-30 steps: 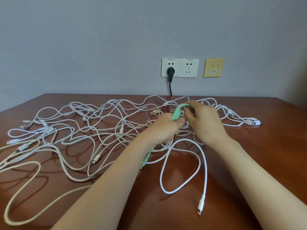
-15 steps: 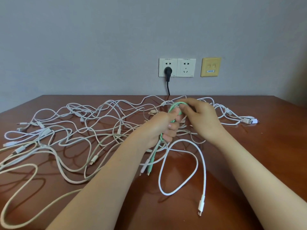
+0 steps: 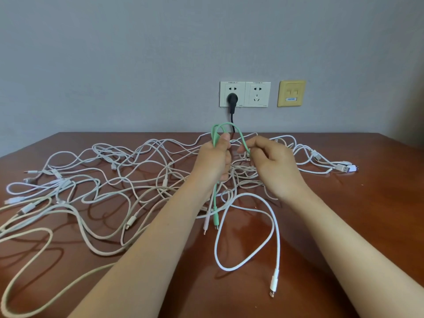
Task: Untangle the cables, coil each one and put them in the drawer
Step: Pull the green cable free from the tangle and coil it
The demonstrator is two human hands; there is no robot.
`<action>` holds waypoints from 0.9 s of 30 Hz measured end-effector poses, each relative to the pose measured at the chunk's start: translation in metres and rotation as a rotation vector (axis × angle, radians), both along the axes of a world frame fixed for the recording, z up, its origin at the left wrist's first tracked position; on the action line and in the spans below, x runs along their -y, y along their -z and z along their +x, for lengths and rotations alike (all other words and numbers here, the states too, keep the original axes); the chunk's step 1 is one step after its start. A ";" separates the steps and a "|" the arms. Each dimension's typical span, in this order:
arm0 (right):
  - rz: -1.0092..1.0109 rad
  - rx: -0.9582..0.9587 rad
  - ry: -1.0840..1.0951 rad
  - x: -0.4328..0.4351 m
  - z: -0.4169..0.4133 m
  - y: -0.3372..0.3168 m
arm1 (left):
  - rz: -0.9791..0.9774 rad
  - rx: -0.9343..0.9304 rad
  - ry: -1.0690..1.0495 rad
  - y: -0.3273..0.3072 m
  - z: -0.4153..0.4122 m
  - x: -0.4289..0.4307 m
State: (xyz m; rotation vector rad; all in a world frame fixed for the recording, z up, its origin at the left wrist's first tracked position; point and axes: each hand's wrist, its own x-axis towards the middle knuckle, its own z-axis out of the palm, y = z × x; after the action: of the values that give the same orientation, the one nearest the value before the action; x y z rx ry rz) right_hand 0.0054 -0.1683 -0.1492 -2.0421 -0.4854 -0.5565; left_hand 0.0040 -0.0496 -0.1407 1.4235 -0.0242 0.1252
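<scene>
on the left of the brown wooden table (image 3: pixel 367 203): tangled white and beige cables (image 3: pixel 103 180) lie spread.
left hand (image 3: pixel 212 161): clenched round a thin mint-green cable (image 3: pixel 215 198), held above the tangle.
right hand (image 3: pixel 273 164): pinches the same cable's loop.
near right: smooth white cable (image 3: pixel 274 280) lying looped.

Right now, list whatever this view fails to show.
Head view only.
Mint-green braided cable: the stretch inside the left grip is hidden by curled fingers; its run beyond the right grip is hidden by that hand.
Beige braided cables: cut off by the left edge.
Black power cord: drops behind the brown wooden table.
Drawer: out of frame.
</scene>
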 end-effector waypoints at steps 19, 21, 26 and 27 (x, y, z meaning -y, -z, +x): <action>0.027 -0.038 0.004 -0.018 -0.011 -0.002 | 0.530 0.294 -0.220 0.006 -0.006 0.013; -0.033 -0.009 0.006 -0.017 -0.010 0.001 | 0.613 0.313 -0.238 0.007 -0.006 0.010; -0.228 0.071 0.014 -0.011 -0.005 0.006 | 0.706 0.309 -0.319 0.009 -0.005 -0.001; -0.247 0.090 0.015 -0.010 -0.005 0.006 | 0.672 0.295 -0.311 0.008 -0.005 -0.001</action>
State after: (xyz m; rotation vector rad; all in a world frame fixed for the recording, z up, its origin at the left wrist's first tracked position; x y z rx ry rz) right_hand 0.0005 -0.1581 -0.1553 -2.2637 -0.6190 -0.6253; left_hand -0.0013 -0.0485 -0.1485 2.0617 -0.0939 0.6302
